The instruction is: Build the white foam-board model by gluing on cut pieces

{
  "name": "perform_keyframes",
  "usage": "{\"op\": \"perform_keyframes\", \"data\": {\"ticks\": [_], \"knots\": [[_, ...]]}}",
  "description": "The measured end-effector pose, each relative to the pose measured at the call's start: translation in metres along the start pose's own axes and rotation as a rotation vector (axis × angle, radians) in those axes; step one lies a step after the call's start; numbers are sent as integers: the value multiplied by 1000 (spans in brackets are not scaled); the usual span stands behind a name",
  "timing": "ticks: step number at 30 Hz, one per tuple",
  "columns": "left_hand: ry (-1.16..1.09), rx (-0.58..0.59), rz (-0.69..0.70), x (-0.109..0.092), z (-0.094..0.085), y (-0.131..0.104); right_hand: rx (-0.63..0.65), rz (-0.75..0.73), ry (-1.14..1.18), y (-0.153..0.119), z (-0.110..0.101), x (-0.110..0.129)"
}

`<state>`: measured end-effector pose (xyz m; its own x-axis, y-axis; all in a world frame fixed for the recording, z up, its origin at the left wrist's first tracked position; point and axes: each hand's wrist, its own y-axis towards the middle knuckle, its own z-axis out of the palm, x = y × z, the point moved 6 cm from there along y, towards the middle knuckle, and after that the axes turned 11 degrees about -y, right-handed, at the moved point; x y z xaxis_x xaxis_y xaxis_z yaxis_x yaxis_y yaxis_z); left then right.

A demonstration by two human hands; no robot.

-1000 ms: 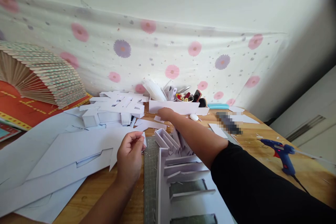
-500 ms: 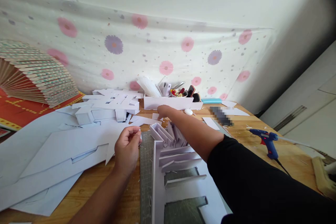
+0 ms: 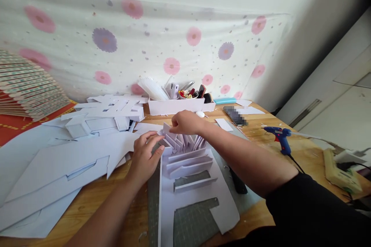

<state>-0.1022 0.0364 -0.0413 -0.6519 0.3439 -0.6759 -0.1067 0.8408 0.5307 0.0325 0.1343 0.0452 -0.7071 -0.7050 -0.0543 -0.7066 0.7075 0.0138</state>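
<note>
A white foam-board model (image 3: 224,216) with upright cross strips and cut-out openings lies in front of me. Several small upright pieces (image 3: 189,142) crowd its far end. My right hand (image 3: 187,122) reaches over that end, fingers bent down and pinching a small white board piece (image 3: 167,128). Beside the model's far left corner is my left hand (image 3: 146,154), thumb and fingers apart with nothing between them. Its fingertips are close to the small pieces; whether they touch, I cannot tell. A green cutting mat (image 3: 195,220) shows under the model.
White board sheets (image 3: 58,170) and a built white piece (image 3: 98,123) cover the left side. At the back stands a white tool box (image 3: 176,106). A blue glue gun (image 3: 281,139), a phone (image 3: 235,115) and a power strip (image 3: 340,171) lie to the right. A black object (image 3: 238,181) rests beside the model.
My right hand has come back from near the tool box to the model's far end, bringing a small board piece. My left hand has opened from a pinch and moved toward the model's corner. The view has shifted.
</note>
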Motion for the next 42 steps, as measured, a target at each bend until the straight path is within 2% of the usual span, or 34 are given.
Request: {"op": "perform_keyframes", "data": {"ticks": [6,10,15,18,21,29,36,42], "knots": [[104,31,16,10,3,2,-16,13,-86,-16,12,9],[103,34,10,10,2,3,-25,25,-78,-19,9,6],[80,22,0,12,2,2,-42,104,-4,-28,-1,-23],[60,7,2,14,2,2,1,173,8,-35,3,-44],[38,-11,0,16,2,2,32,210,17,-39,12,-52],[-1,-26,-40,17,-1,4,105,291,-4,-30,31,-44],[-4,-28,-49,17,-1,3,151,274,-25,-19,53,-34],[-15,-39,-41,15,-3,2,127,236,-79,-18,52,-24]]}}
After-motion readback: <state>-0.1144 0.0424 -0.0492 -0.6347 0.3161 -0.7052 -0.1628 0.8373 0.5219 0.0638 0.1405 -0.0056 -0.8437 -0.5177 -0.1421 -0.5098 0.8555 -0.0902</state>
